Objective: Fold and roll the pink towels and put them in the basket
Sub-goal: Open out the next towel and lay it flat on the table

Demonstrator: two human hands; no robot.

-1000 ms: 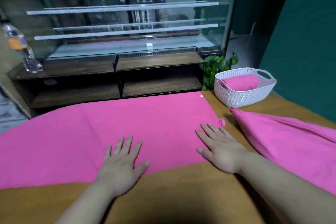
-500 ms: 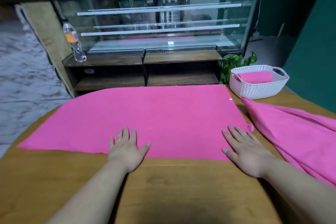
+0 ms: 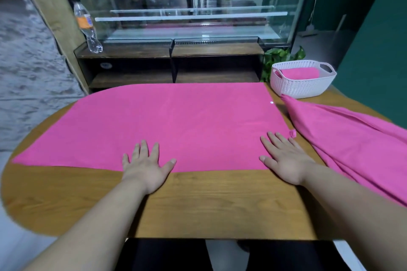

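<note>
Left hand: open and flat, palm down, the fingers straight and a little spread, the thumb out to the side. The fingers and thumb lie on the near edge of the spread towel, and the heel of the hand lies on the bare worktop. It grips nothing.
Right hand: also open and flat, palm down, with straight fingers. The fingers rest on the near right corner of the same towel, and the wrist is over the wood. It holds nothing.
Spread towel: pink, it lies flat and smooth across the worktop, its long side going from left to right. A small loop sticks out at its near right corner, just beside the little finger of the right hand.
Second towel: pink and not folded, with long creases, on the right side of the worktop. A narrow strip of wood separates it from the spread towel. Its far tip reaches the foot of the basket; I cannot tell if it touches.
Basket: white perforated plastic with cut-out handles, at the far right of the worktop.
Rolled towel: pink, it lies inside the basket.
Background: a glass display case; a plastic bottle with an orange label stands on its ledge at the left; a green plant is behind the basket.
</note>
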